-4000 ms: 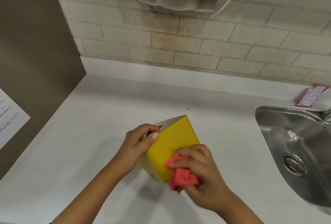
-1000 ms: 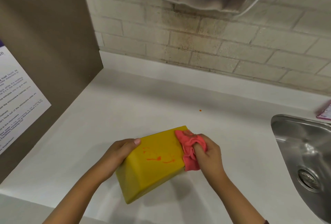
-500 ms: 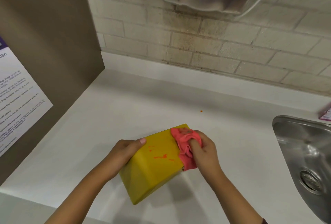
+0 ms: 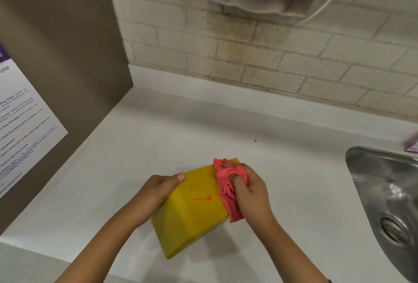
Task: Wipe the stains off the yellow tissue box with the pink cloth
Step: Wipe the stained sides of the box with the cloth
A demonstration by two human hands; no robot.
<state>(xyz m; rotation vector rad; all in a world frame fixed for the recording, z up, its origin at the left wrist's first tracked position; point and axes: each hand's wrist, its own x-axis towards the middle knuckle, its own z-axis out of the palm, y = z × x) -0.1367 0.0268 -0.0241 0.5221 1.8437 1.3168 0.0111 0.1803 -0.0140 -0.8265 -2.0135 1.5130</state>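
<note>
Head view: your left hand grips the tilted yellow box left of the sink. Your right hand, clenched on the pink cloth, should drag firmly across the orange stains.

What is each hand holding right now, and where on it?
Left hand grips the yellow tissue box at its left edge. Right hand clutches the bunched pink cloth, pressing it on the box's right end.
</note>
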